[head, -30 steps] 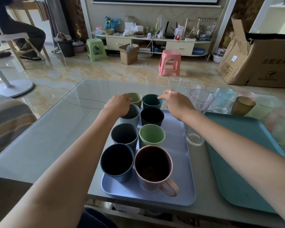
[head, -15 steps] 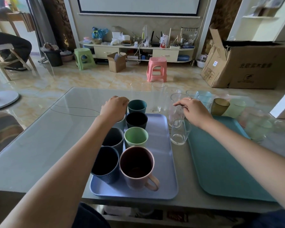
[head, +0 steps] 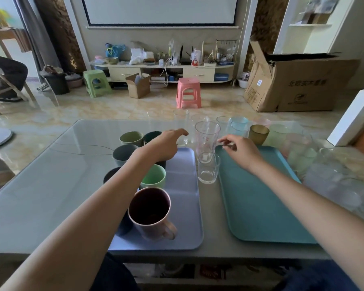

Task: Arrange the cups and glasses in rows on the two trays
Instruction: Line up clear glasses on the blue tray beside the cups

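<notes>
Two rows of coloured cups stand on the left half of the lavender tray (head: 183, 206), with a pink mug (head: 149, 211) nearest me and a green cup (head: 153, 177) behind it. The teal tray (head: 261, 196) on the right holds nothing. My left hand (head: 166, 145) stretches across the cups, its fingers reaching out to a clear glass (head: 182, 131) behind the tray and holding nothing. My right hand (head: 240, 152) hovers over the teal tray's far left corner, fingers loosely curled, just right of a tall clear glass (head: 207, 139). A short clear glass (head: 208, 171) stands between the trays.
Several clear and tinted glasses crowd the table's far edge and right side, among them an amber glass (head: 259, 134) and a blue glass (head: 239, 124). The glass-topped table (head: 51, 175) is bare on the left. A pink stool (head: 188, 93) and a cardboard box (head: 298, 85) stand on the floor beyond.
My left hand left the grey cup and reached right toward the clear glass behind the tray. My right hand drew back to the right of the tall glass. The view tilted up.
</notes>
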Demonstrator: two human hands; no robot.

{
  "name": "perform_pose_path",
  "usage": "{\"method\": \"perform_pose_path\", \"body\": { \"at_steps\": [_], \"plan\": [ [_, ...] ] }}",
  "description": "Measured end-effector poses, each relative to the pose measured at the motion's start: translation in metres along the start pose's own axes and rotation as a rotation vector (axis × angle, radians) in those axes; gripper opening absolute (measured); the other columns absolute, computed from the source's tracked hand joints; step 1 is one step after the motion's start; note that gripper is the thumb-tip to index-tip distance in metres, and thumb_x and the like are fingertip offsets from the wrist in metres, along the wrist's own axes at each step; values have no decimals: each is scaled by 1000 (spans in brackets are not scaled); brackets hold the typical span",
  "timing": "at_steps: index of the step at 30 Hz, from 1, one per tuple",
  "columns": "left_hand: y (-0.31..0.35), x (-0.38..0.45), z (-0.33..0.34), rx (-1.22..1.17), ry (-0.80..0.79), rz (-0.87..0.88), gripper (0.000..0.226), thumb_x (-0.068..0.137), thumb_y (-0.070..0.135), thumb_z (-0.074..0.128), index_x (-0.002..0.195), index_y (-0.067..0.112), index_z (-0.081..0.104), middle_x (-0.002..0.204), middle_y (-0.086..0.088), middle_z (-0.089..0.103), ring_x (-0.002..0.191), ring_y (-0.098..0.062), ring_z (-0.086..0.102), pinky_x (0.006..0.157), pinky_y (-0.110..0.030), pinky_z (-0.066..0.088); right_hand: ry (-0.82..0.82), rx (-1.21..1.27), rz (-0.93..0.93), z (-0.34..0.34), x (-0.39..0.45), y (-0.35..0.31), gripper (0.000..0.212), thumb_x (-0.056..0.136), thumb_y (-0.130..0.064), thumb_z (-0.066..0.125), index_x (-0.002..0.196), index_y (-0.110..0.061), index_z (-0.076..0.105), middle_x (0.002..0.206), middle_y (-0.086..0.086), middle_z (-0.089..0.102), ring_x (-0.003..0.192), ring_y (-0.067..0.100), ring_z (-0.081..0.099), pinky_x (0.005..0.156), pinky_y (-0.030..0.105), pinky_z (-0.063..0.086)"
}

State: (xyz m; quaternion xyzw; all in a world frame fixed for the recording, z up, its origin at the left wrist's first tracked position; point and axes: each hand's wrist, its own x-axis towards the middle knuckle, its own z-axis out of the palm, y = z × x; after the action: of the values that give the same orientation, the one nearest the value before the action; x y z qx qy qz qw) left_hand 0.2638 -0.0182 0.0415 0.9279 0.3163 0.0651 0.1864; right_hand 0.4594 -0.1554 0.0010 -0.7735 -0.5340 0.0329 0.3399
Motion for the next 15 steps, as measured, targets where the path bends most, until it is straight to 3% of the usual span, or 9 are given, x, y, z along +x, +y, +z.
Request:
{"method": "perform_pose_path", "body": {
  "at_steps": [3, 9, 12, 15],
  "plan": [
    [1, 3, 4, 5, -71, 1, 74, 81, -17, 30, 143, 22, 35, 150, -6, 33, 133, -26, 38, 102, -32, 37, 11, -111, -14, 6, 23, -13, 30, 90, -15, 53, 118, -25, 58, 124, 2, 58, 71, 19, 57, 76, 35, 51],
    [-18, 25, 1, 36, -44, -28, 70, 82, -5, 40, 144, 27, 34, 152, -1, 30, 133, -28, 40, 111, -43, 34, 53, -381, -57, 16, 89, -38, 31, 94, -21, 47, 124, -22, 54, 129, 4, 58, 115, 28, 53, 91, 38, 37],
    [-35, 31, -6, 75, 3, -80, 67, 84, -2, 43, 144, 26, 35, 152, -2, 30, 136, -28, 36, 116, -47, 22, -46, -400, 17, 21, 124, -44, 32, 96, -23, 39, 126, -22, 53, 123, 6, 61, 111, 29, 54, 94, 39, 34],
    [-53, 37, -12, 90, 32, -127, 62, 85, 1, 43, 142, 24, 37, 150, -4, 33, 134, -30, 38, 115, -51, 22, -170, -333, 72, 26, 153, -37, 30, 96, -22, 38, 118, -21, 59, 126, 8, 59, 109, 31, 55, 89, 37, 40]
  ]
}}
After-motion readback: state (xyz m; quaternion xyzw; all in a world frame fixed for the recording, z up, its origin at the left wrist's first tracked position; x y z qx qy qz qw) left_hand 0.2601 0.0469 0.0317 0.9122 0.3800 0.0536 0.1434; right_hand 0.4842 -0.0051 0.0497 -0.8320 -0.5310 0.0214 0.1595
